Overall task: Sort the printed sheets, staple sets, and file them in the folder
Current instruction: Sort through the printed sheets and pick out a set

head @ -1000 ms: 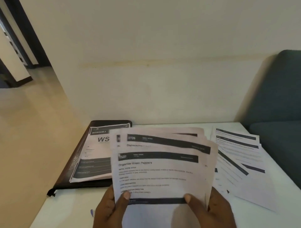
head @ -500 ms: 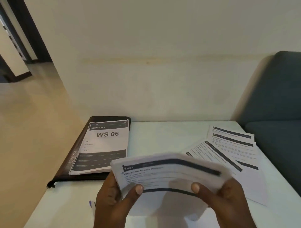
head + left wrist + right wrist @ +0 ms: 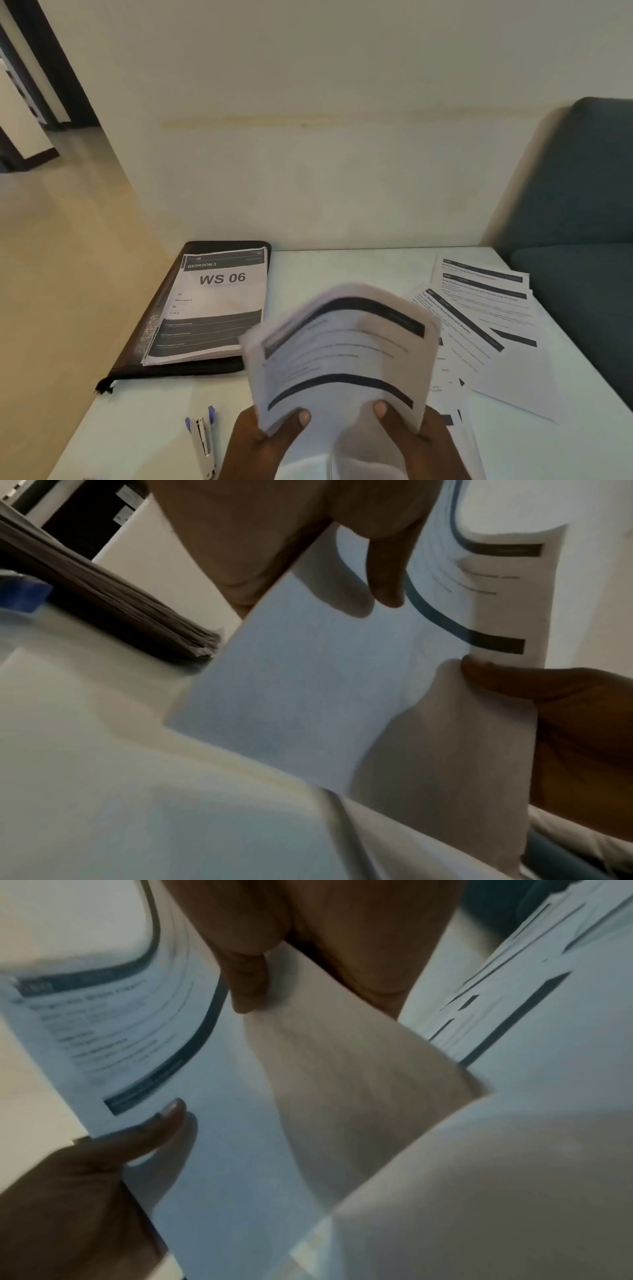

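Both my hands hold one stack of printed sheets (image 3: 342, 353) upright above the table's near edge, its lower edge down toward the table and the pages bowed. My left hand (image 3: 270, 435) grips the lower left side, thumb on the front page. My right hand (image 3: 411, 431) grips the lower right side the same way. The left wrist view shows the sheets (image 3: 308, 683) between both thumbs; the right wrist view shows the sheets (image 3: 240, 1123) from the other side. A black folder (image 3: 144, 329) lies at the left with a "WS 06" set (image 3: 219, 301) on it. A white and purple stapler (image 3: 202, 442) lies near my left hand.
Loose printed sheets (image 3: 486, 325) are spread over the right part of the white table (image 3: 325, 270). A dark teal sofa (image 3: 575, 212) stands against the table's right side. A cream wall runs behind; the floor drops away at the left.
The fanned pages came together into one squared stack, which I lowered, bent and then stood up more. My view tilted down, so the stapler now shows.
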`<state>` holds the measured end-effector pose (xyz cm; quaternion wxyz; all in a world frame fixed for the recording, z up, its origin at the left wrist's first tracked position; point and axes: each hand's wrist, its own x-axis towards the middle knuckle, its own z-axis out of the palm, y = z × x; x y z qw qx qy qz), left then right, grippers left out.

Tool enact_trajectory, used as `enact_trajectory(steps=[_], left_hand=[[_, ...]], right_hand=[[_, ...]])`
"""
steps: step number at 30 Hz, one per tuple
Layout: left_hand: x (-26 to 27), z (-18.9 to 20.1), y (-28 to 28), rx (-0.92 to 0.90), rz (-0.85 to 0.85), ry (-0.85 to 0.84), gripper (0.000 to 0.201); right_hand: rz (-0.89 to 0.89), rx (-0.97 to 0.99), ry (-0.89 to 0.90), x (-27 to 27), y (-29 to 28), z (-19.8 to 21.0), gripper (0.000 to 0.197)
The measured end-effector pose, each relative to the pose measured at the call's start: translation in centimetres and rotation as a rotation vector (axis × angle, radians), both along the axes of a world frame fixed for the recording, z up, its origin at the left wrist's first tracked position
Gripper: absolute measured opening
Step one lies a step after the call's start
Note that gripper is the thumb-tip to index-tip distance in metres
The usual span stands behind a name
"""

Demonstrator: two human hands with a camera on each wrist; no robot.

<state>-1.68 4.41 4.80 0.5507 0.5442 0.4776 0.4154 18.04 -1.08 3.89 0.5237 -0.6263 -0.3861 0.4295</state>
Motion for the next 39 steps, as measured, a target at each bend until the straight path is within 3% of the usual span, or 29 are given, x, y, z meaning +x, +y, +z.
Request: enact_trajectory(steps=[4, 8, 10, 13, 15, 16, 17, 20, 23, 25, 28, 33, 39], left_hand=[[-0.1, 1.6, -0.2, 0.035, 0.117, -0.074, 0.041], [0.5, 1.1, -0.6, -0.048, 0.108, -0.025, 0.036], [0.5, 0.7, -0.4, -0.09, 0.102, -0.023, 0.035], [-1.2, -1.6, 1.5, -0.043, 0.264, 0.031, 0.034], [-2.9, -2.3, 2.4, -0.032, 0.392, 0.028, 0.02], [-3.6, -2.4, 2.7, -0.025, 0.443, -0.01, 0.023], [-4.3, -2.4, 3.2, -0.015, 0.495, -0.054, 0.027], [-6.2, -2.3, 3.8, 0.048, 0.569, -0.115, 0.041], [-8.0, -2.3, 4.3, 0.073, 0.596, -0.111, 0.036], [-8.7, -2.4, 4.6, 0.046, 0.607, -0.15, 0.039], [-9.3, -2.5, 4.8, 0.052, 0.576, -0.192, 0.046], [-9.2, -2.1, 4.6, 0.072, 0.484, -0.137, 0.053], [-9.4, -2.2, 4.7, 0.074, 0.455, -0.108, 0.051]], right_hand=[[0.008, 0.011, 0.056, -0.5, 0.1, 1.1, 0.006], [0.098, -0.086, -0.119, -0.6, 0.0, -0.9, 0.034], [0.157, -0.12, -0.179, -0.5, -0.1, -1.7, 0.036], [0.215, -0.085, -0.063, 0.4, -0.1, -0.5, 0.012], [0.15, -0.065, 0.044, 1.6, 0.1, 0.2, 0.034], [0.071, -0.084, 0.026, 2.4, 0.1, -0.1, 0.04], [-0.019, -0.109, -0.089, 3.3, 0.2, -0.6, 0.041], [-0.123, -0.415, -0.705, 6.3, -0.5, -2.9, 0.031], [-0.065, -0.725, -0.889, 7.2, -1.2, -4.0, 0.064], [-0.023, -0.798, -0.929, 7.1, -1.2, -4.5, 0.074], [-0.04, -0.748, -0.876, 7.3, -0.9, -5.2, 0.064], [-0.064, -0.709, -0.823, 8.5, -0.6, -4.7, 0.027], [-0.103, -0.703, -0.871, 9.2, -0.8, -3.2, 0.031]])
